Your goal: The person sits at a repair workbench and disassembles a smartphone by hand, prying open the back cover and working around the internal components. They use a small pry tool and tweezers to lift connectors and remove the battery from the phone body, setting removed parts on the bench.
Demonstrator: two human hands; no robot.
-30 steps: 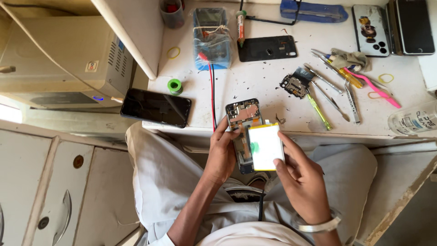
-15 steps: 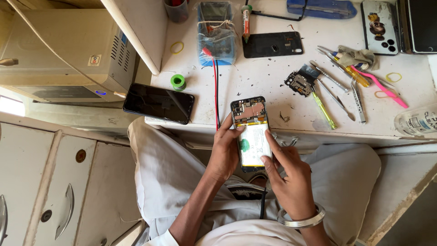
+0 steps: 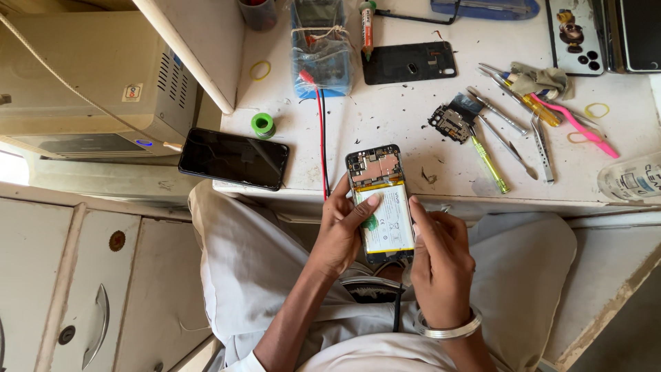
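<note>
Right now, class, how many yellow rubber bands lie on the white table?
3. One rubber band lies left, above the green roll; two lie right, one above the pink tool, one below it. Others may be hidden.

We see bright, even daylight over the white tabletop beyond our hands, with only short, soft shadows under the tools there. Far to the left of our hands a patch burns out to white. Focus is sharp throughout; straight lines bend slightly near the edges.
</note>
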